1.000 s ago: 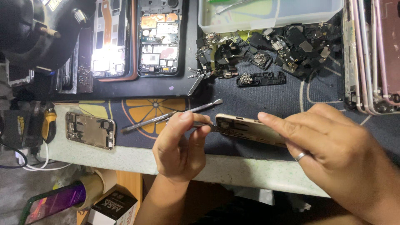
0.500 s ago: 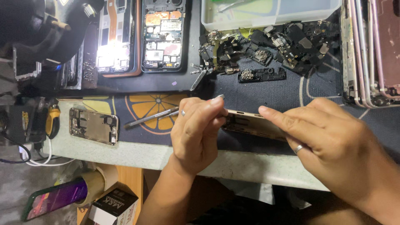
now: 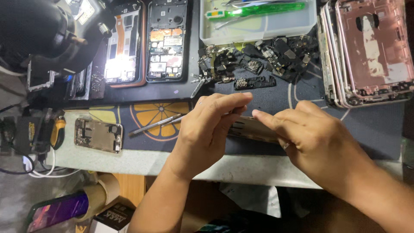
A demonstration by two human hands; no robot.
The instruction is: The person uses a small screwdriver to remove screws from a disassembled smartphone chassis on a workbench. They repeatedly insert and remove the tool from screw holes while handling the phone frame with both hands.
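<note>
Both my hands meet over a gold phone housing (image 3: 254,129) at the middle of the dark work mat (image 3: 379,133). My left hand (image 3: 211,125) holds thin metal tweezers (image 3: 153,126), whose shaft sticks out to the left, and its fingers rest on the housing's left end. My right hand (image 3: 315,138), with a ring on one finger, grips the housing from the right, its fingertips on the top edge. Most of the housing is hidden under my fingers.
Two opened phones (image 3: 166,41) lie at the back left under a lit lamp. A pile of small black parts (image 3: 258,60) sits before a clear tray (image 3: 258,21). Pink phone shells (image 3: 366,51) stack at the right. A small gold frame (image 3: 98,135) lies left.
My left hand has risen and closed over the housing's left end, with the tweezers swinging lower and left. My right hand holds its grip.
</note>
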